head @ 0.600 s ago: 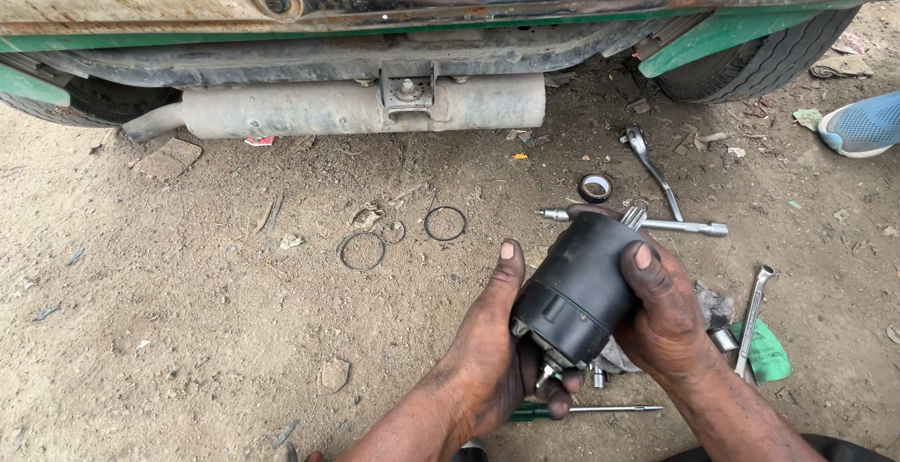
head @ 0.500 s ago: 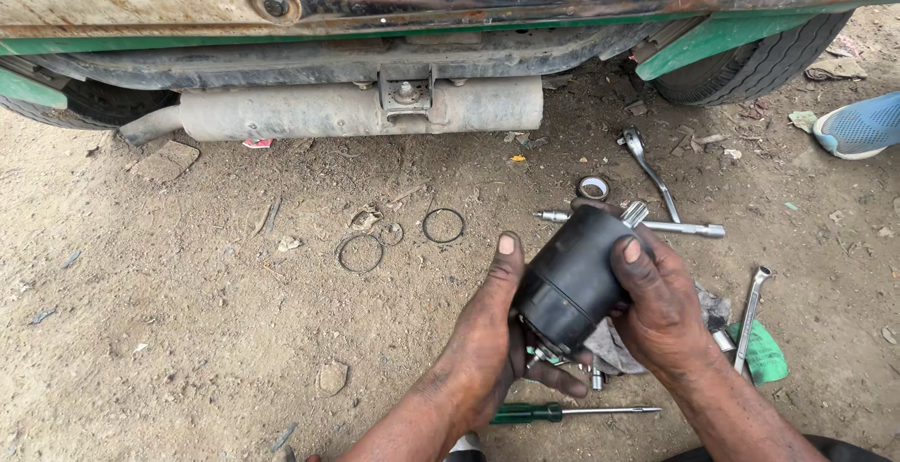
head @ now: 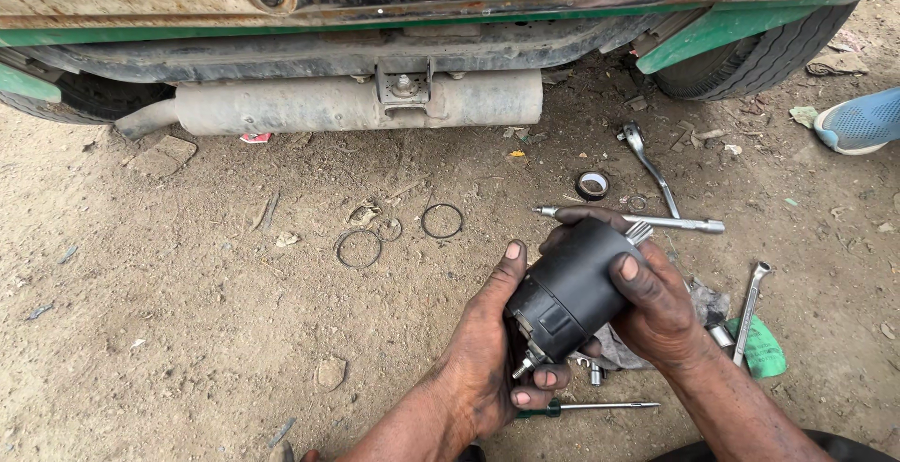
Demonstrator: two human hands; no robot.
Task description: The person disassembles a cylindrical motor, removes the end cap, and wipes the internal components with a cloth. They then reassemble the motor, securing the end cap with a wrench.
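I hold a black cylindrical motor housing (head: 574, 286) tilted, its open end with small metal terminals pointing down toward me. My left hand (head: 492, 350) cups that lower end from the left, thumb up along the side. My right hand (head: 652, 305) wraps the upper end from the right, thumb pressed on the casing. A small toothed gear (head: 639, 231) shows at the top end of the housing. Both hands are greasy. Under them lie a screwdriver (head: 591, 408) and a grey rag (head: 701, 305).
On the dirt lie two thin rings (head: 442, 221) (head: 359, 248), a small round bearing (head: 592, 185), a ratchet wrench (head: 649, 166), a long steel bar (head: 656, 222), a spanner (head: 750, 310) and a green packet (head: 764, 350). A vehicle's silencer (head: 347, 103) and tyre (head: 759, 54) are ahead. A blue shoe (head: 861, 123) is at right.
Both hands have turned the housing slightly and lowered it a little; my right fingers now wrap further over its top end. The things on the ground have not moved.
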